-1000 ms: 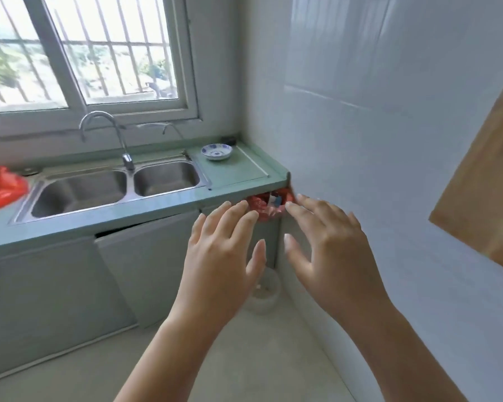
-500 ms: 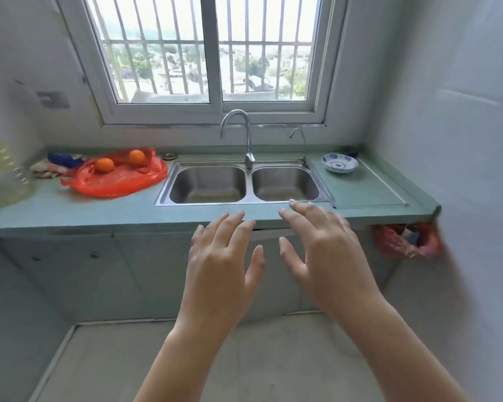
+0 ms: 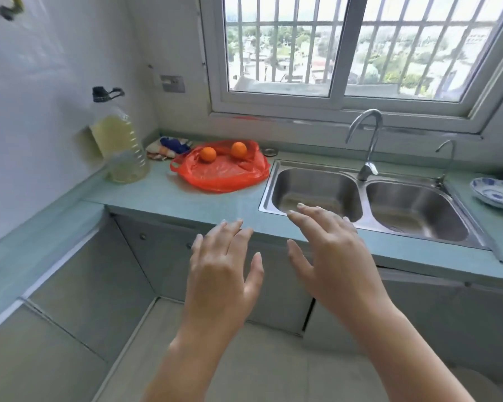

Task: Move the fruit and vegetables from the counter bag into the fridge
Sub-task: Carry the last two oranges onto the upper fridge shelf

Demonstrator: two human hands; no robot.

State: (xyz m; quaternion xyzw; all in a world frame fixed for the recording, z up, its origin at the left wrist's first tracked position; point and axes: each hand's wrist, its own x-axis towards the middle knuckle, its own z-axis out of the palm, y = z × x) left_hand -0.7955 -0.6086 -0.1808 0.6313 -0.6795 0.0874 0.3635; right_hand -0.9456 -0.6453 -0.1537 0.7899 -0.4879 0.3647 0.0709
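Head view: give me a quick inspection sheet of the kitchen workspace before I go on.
Surface: green counter, L-shaped, with a double steel sink set in it.
Job's things: red bag lying open on the counter left of the sink; two oranges resting on it. Fridge not in view.
Clutter: oil bottle in the corner, cloth behind the bag, blue-patterned dish right of the sink.
Grippers: left hand and right hand open, empty, raised short of the counter edge.
Cables: nothing seen.
Surroundings: barred window, tap, cabinet doors below.
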